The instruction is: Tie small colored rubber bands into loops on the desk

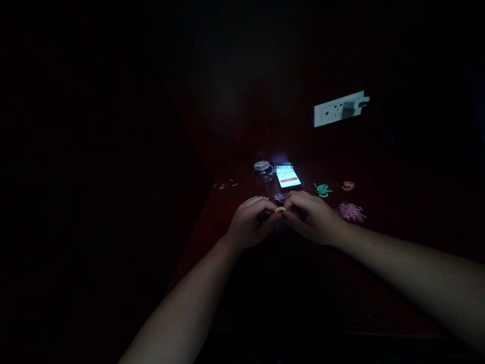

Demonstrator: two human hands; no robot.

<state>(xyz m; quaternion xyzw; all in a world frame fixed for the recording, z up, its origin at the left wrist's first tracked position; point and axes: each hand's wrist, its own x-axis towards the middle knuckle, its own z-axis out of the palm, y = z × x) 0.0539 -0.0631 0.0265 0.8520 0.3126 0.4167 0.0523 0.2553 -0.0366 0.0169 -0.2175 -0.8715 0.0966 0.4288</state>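
My left hand (252,222) and my right hand (312,217) meet over the dark red table, each with thumb and fingertips closed. Between them they pinch a small yellow ring-shaped band (280,209), one side in each hand. Just beyond the fingertips lies a small bunch of pale purple bands (279,197). Past my right hand are a tangle of green bands (323,190), a few orange bands (347,186) and a pile of thin pink strands or bands (351,212). What lies under my hands is mostly in shadow.
A lit phone (288,177) lies behind my hands, beside a clear lidded jar (262,171). Several small pale loops (225,185) are scattered near the table's left edge. On the back wall, a white socket plate (339,109) has a plug in it. Deep darkness surrounds the table.
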